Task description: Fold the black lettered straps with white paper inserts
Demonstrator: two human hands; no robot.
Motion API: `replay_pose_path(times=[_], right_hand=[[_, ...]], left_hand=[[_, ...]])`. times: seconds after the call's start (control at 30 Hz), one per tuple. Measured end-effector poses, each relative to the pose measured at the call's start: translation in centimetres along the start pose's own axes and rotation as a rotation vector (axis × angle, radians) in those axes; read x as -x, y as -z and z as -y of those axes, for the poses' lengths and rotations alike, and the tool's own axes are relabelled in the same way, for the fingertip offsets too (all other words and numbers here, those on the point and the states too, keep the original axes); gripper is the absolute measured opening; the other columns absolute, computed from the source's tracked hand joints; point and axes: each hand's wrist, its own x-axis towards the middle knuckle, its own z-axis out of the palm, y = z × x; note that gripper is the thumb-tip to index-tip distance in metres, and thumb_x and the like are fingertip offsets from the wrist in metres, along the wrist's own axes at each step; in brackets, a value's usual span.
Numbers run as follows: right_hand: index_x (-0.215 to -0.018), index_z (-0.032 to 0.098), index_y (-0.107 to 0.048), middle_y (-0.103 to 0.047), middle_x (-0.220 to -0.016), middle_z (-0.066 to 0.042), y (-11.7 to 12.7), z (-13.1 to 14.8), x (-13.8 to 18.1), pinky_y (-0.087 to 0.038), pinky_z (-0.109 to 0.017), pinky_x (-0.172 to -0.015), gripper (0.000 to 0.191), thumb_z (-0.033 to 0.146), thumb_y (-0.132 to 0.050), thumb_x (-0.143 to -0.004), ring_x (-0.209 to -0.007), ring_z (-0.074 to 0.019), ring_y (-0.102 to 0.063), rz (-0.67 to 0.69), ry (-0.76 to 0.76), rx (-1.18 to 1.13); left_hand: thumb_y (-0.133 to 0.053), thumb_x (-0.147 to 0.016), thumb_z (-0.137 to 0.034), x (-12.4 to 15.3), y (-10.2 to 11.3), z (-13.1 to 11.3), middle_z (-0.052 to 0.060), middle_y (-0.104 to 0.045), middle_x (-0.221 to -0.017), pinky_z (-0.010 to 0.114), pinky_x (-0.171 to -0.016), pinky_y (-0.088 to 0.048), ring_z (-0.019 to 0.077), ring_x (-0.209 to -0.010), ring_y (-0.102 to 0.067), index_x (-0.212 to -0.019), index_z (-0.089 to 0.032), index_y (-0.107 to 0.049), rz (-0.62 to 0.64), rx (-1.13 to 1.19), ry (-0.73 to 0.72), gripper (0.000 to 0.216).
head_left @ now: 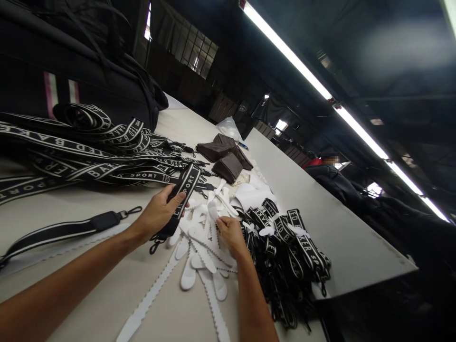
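Observation:
My left hand [158, 213] is closed round a folded black strap [183, 190] with white lettering, its metal clip [154, 247] hanging below my palm. My right hand [230, 232] rests on a heap of white paper strips [203, 251] with scalloped edges, its fingers curled and pinching one strip. Just right of that hand lies a pile of folded straps wrapped with white bands [285, 237].
Loose lettered straps [89, 152] sprawl at the left in front of black bags [71, 61]. One strap with a clip [71, 228] lies near my left arm. Brown pouches [226, 156] sit farther back. The table edge [356, 280] runs at right; a person [327, 166] sits beyond it.

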Motion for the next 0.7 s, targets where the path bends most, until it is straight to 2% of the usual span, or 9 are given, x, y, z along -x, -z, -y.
replay_pose_path(times=[0.13,0.2,0.27,0.37,0.4,0.5,0.6,0.7], right_hand=[[-0.053,0.018,-0.06,-0.061,-0.06,-0.004,0.4,0.9,0.4,-0.035,-0.028,-0.067,0.029,0.015,-0.062,-0.082,-0.064,-0.0167,-0.051,-0.103,-0.06,0.036],[-0.061,0.017,-0.067,-0.067,-0.068,-0.006,0.8,1.5,0.5,-0.039,-0.029,-0.072,0.022,0.016,-0.063,-0.083,-0.069,-0.018,-0.056,-0.151,-0.068,-0.02],[-0.071,0.017,-0.072,-0.07,-0.072,-0.006,1.2,2.2,0.6,-0.043,-0.028,-0.072,0.019,0.024,-0.064,-0.086,-0.069,-0.0176,-0.06,-0.16,-0.06,-0.137],[-0.079,0.016,-0.074,-0.071,-0.069,-0.004,1.4,3.2,0.9,-0.047,-0.025,-0.065,0.023,0.036,-0.066,-0.086,-0.063,-0.0155,-0.061,-0.125,-0.058,-0.332],[-0.077,0.015,-0.073,-0.07,-0.068,-0.003,1.3,3.5,1.0,-0.047,-0.024,-0.063,0.024,0.038,-0.07,-0.083,-0.061,-0.0147,-0.06,-0.118,-0.06,-0.39],[-0.061,0.016,-0.063,-0.06,-0.056,0.002,0.1,4.6,1.5,-0.04,-0.023,-0.054,0.033,0.041,-0.083,-0.067,-0.053,-0.0109,-0.05,-0.119,-0.06,-0.597],[-0.053,0.017,-0.052,-0.049,-0.05,0.006,-1.3,5.5,2.0,-0.032,-0.022,-0.05,0.046,0.043,-0.09,-0.055,-0.05,-0.0081,-0.04,-0.082,-0.043,-0.768],[-0.058,0.015,-0.063,-0.055,-0.053,0.003,-2.0,5.9,2.3,-0.034,-0.023,-0.052,0.037,0.042,-0.088,-0.059,-0.052,-0.009,-0.043,0.079,-0.028,-0.842]], left_hand=[[-0.076,-0.076,-0.059,-0.1,-0.1,0.9,0.0,-0.067,-0.077,0.02,-0.051,-0.045,0.0142,-0.061,-0.056,-0.105,-0.019,-0.057,0.083,-0.083,0.036,0.052],[-0.079,-0.076,-0.054,-0.1,-0.3,1.3,-0.001,-0.066,-0.072,0.02,-0.053,-0.046,0.0152,-0.062,-0.057,-0.108,-0.019,-0.058,0.102,-0.153,0.07,0.052],[-0.083,-0.072,-0.051,-0.1,-0.5,1.7,0.0,-0.068,-0.076,0.021,-0.055,-0.048,0.0163,-0.065,-0.059,-0.109,-0.019,-0.057,0.106,-0.166,0.104,0.055],[-0.086,-0.069,-0.05,0.1,-1.1,1.7,0.006,-0.072,-0.096,0.022,-0.055,-0.05,0.0158,-0.069,-0.06,-0.11,-0.017,-0.056,0.15,-0.07,0.128,0.06],[-0.086,-0.069,-0.05,0.2,-1.2,1.6,0.006,-0.072,-0.095,0.022,-0.054,-0.049,0.0151,-0.068,-0.059,-0.11,-0.017,-0.057,0.18,-0.029,0.132,0.061],[-0.088,-0.067,-0.047,0.6,-1.6,1.1,0.0,-0.067,-0.076,0.019,-0.051,-0.046,0.0128,-0.061,-0.055,-0.11,-0.016,-0.058,0.229,0.045,0.129,0.061],[-0.093,-0.061,-0.043,1.1,-1.9,0.7,-0.001,-0.067,-0.077,0.019,-0.057,-0.048,0.0124,-0.064,-0.057,-0.112,-0.016,-0.058,0.197,0.048,0.135,0.068],[-0.094,-0.056,-0.043,1.2,-2.0,1.0,0.001,-0.069,-0.082,0.02,-0.059,-0.049,0.0131,-0.067,-0.058,-0.109,-0.015,-0.06,0.156,0.033,0.177,0.069]])
